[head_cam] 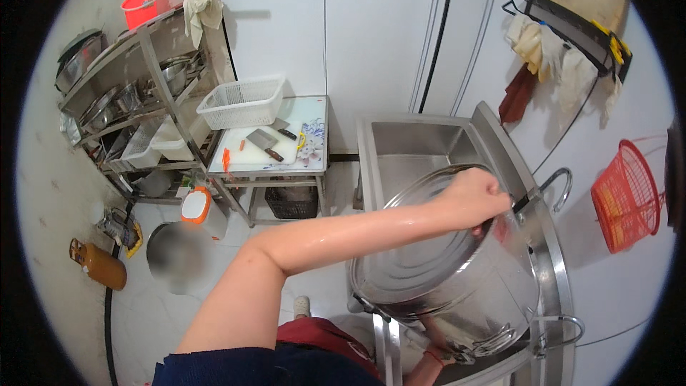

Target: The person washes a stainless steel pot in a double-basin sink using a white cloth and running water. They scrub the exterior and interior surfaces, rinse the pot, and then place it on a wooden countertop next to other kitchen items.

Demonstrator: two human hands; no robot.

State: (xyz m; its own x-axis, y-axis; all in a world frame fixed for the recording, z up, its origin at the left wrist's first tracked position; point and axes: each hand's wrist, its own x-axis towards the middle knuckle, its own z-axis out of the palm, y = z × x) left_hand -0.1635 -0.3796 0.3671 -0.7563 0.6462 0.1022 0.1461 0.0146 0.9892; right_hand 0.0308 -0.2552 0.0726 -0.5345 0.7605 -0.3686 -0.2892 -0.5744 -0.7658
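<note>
A large stainless-steel stockpot lies tilted over the metal sink. Its round end with concentric rings faces up and left; whether that is a lid or the pot's own end I cannot tell. My left hand reaches across and is closed at the upper edge of the pot, its fingertips partly hidden. Low at the pot's near side is my right hand, with a red cord at the wrist; the pot's side covers most of it, so its grip is unclear. A wire loop handle shows on the pot wall.
Two curved taps rise behind the sink. A red basket and cloths hang on the right wall. Left stands a table with cleavers and a white basket, then a metal shelf. A gas cylinder stands on the floor.
</note>
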